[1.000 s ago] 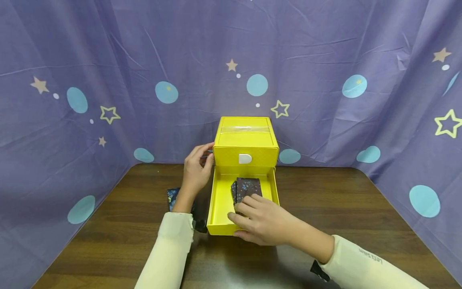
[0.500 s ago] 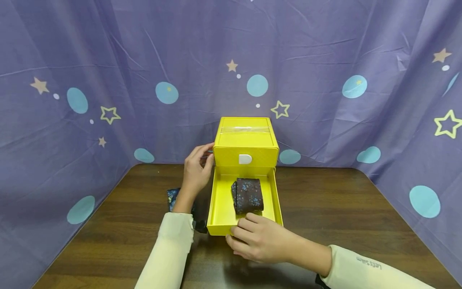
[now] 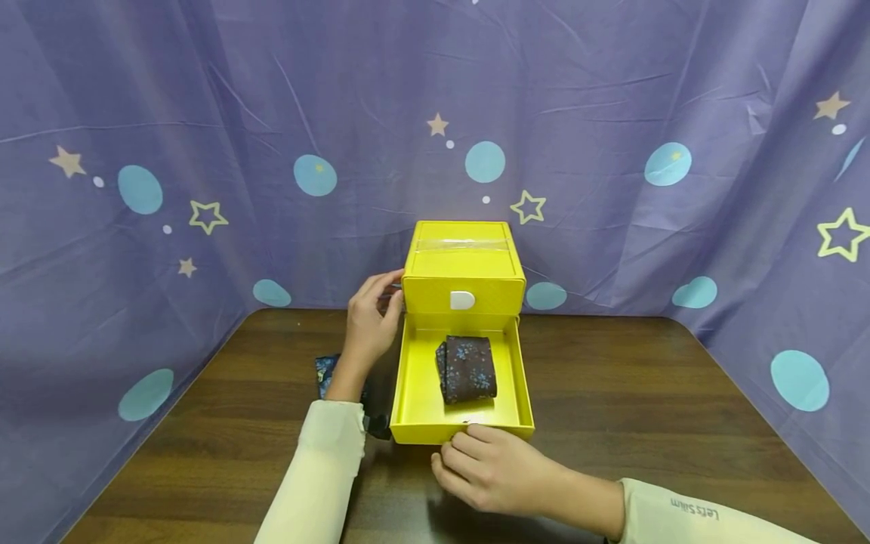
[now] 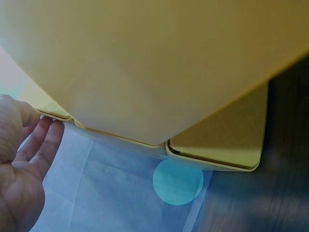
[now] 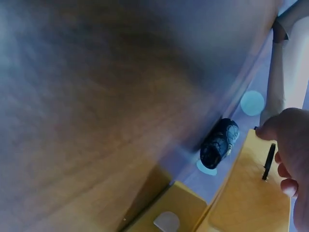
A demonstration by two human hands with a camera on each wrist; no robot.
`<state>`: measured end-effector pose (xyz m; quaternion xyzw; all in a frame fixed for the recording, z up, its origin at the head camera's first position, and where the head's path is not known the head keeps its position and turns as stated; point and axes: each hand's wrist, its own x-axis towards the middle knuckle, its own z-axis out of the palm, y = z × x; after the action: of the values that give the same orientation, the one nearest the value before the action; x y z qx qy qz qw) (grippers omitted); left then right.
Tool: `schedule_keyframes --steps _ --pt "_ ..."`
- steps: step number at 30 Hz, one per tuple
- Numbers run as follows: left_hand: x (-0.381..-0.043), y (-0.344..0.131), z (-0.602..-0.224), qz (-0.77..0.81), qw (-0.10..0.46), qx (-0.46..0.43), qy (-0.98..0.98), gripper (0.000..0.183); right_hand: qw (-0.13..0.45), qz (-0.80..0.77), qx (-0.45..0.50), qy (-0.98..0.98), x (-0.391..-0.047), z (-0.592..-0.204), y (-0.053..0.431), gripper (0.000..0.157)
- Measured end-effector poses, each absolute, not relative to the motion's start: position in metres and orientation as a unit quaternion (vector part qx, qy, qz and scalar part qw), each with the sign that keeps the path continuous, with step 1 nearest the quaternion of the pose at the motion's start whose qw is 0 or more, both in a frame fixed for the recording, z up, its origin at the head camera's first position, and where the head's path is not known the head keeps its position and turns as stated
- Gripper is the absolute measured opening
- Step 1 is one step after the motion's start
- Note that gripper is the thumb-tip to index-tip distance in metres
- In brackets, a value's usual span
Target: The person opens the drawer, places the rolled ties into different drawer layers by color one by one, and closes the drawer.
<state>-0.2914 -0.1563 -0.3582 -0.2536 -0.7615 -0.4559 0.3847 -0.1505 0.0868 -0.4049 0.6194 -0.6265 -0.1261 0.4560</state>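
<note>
A yellow box (image 3: 462,257) stands against the back curtain with its lower drawer (image 3: 414,400) pulled out. Inside that drawer lies a rolled dark necktie (image 3: 469,370) with small blue flowers. My left hand (image 3: 369,325) touches the left side of the box's upper part, fingers fairly straight. At the drawer's front edge is my right hand (image 3: 499,470), its fingers loosely curled with the fingertips right at the rim. The right wrist view shows those fingers beside a black pull tab (image 5: 269,162) on the drawer front.
A navy patterned rolled necktie (image 3: 326,374) lies on the wooden table (image 3: 632,393), left of the box and partly hidden by the left forearm. The box's upper front carries a white tab (image 3: 462,300). A purple curtain (image 3: 578,98) closes off the back and sides.
My right hand has drawn back from over the dark necktie to the drawer's front edge, uncovering the necktie. The left hand and the box have stayed put.
</note>
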Motion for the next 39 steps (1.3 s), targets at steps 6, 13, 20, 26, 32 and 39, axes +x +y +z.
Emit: schedule_keyframes --steps 6,13,20,26,32,39 --pt "-0.291 -0.156 -0.357 -0.458 0.383 -0.253 -0.761 0.034 0.438 -0.135 0.596 -0.659 -0.152 -0.416 0.09 0.031" --pt "-0.291 -0.155 -0.357 -0.456 0.385 -0.252 -0.762 0.034 0.449 -0.126 0.588 -0.661 -0.153 -0.418 0.088 0.026" --pt "-0.291 -0.155 -0.356 -0.456 0.381 -0.25 -0.764 0.033 0.448 -0.121 0.59 -0.661 -0.155 -0.416 0.087 0.027" --pt "-0.291 -0.155 -0.357 -0.453 0.384 -0.252 -0.764 0.033 0.435 -0.117 0.592 -0.668 -0.152 -0.411 0.087 0.025" --pt "-0.291 -0.156 -0.358 -0.452 0.383 -0.25 -0.766 0.034 0.432 -0.108 0.592 -0.672 -0.152 -0.405 0.089 0.024" --pt "-0.29 -0.156 -0.358 -0.45 0.388 -0.254 -0.763 0.034 0.431 -0.101 0.591 -0.674 -0.154 -0.401 0.09 0.026"
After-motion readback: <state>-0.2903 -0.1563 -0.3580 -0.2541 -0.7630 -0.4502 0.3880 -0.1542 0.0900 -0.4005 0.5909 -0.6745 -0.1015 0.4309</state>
